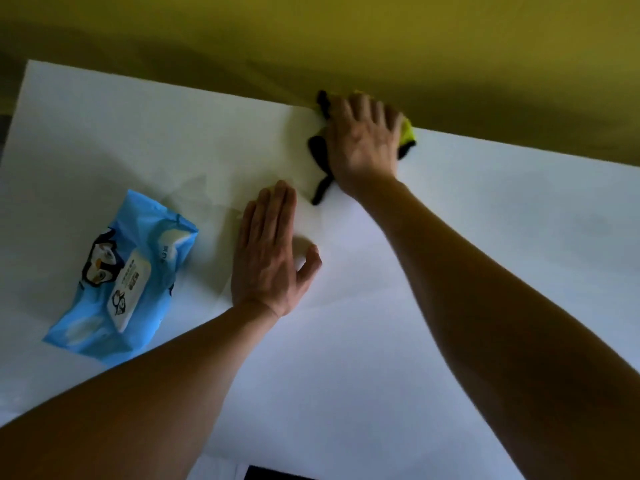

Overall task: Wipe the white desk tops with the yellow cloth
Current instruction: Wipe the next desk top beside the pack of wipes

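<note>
My right hand (363,140) presses flat on the yellow cloth (408,131) at the far edge of the white desk top (485,220), against the yellow wall. Most of the cloth is hidden under the hand; its yellow corner shows on the right and its black trim pokes out on the left and below. My left hand (268,251) rests flat on the desk, fingers straight and together, a little nearer and to the left of the cloth.
A blue pack of wet wipes (124,271) with a penguin picture lies on the desk to the left of my left hand. The yellow wall (381,36) runs along the desk's far edge. A dark gap (277,474) shows at the near edge.
</note>
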Tool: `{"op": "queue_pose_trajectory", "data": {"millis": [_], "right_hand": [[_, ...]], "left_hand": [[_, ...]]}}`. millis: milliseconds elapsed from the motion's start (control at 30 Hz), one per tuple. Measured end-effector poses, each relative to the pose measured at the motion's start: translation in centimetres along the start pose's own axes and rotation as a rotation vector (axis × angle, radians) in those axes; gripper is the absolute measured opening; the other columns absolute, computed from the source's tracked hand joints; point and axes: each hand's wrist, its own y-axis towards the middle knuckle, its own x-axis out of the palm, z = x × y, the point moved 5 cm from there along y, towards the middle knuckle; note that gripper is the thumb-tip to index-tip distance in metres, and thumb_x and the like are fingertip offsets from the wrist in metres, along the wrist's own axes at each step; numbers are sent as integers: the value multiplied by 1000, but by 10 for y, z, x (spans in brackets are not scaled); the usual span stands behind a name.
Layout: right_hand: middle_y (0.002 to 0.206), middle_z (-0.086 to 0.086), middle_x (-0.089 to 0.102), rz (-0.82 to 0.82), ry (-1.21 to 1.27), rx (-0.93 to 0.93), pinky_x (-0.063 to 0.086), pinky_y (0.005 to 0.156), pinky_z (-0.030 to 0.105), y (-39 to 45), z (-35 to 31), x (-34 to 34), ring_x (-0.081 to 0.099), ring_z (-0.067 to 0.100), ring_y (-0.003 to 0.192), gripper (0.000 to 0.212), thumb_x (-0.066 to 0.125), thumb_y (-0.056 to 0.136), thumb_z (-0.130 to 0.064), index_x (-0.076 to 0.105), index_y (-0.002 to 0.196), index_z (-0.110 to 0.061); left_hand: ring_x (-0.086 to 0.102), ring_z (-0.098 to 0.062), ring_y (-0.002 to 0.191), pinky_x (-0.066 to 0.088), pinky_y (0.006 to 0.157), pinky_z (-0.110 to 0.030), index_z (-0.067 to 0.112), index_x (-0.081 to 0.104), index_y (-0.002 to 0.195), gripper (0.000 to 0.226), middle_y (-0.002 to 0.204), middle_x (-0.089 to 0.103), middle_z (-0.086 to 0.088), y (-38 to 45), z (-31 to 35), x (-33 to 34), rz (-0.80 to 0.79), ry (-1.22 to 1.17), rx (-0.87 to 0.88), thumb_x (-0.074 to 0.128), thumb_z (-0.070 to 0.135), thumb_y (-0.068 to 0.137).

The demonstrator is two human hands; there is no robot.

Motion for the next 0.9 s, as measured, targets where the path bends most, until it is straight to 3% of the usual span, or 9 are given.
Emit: {"op": "queue_pose_trajectory", "data": {"millis": [133,300,433,567,667,767,900], "right_hand": [[123,9,58,37,-20,-98,32,95,43,8,-16,6,53,31,113,47,32,100,-39,54,136,-19],[113,13,60,111,-20,67,34,90,43,-26,94,-23,55,35,103,46,31,95,-42,60,122,-18],[108,16,58,113,-49,178,34,96,45,-50,158,-40,53,35,99,38,32,98,-33,58,117,-12],[106,18,59,138,-51,292,34,96,46,-40,130,-34,55,36,100,43,31,93,-39,61,110,-12],[108,15,61,80,-51,204,33,93,44,-21,72,-20,55,33,102,53,31,88,-50,62,112,-15],[110,11,61,82,-37,100,34,93,45,-4,30,-8,55,32,101,42,32,95,-40,60,116,-16],[116,8,59,52,-34,-8,33,92,43,-8,54,-10,54,31,106,39,33,100,-39,56,124,-19]], "left_hand": [[23,-34,158,16,130,-47,3,26,163,87,171,23,-14,0,-1,2,5,9,7,47,45,90],[21,-35,158,14,130,-47,4,22,164,89,172,20,-14,-1,1,1,2,9,14,45,46,90],[19,-35,158,13,130,-48,3,19,164,89,172,18,-15,0,6,-2,-8,5,-5,42,45,89],[16,-34,159,10,131,-47,3,16,165,89,173,15,-15,-1,6,0,-26,28,-15,39,47,90],[16,-34,159,10,131,-46,3,16,165,90,173,15,-15,-1,5,0,-26,24,-9,42,46,90],[17,-34,159,12,130,-47,4,17,165,90,173,16,-14,-1,4,0,-16,21,-13,43,46,90],[17,-33,159,14,130,-47,5,16,165,90,173,15,-13,-1,3,1,-12,15,5,42,47,90]]}}
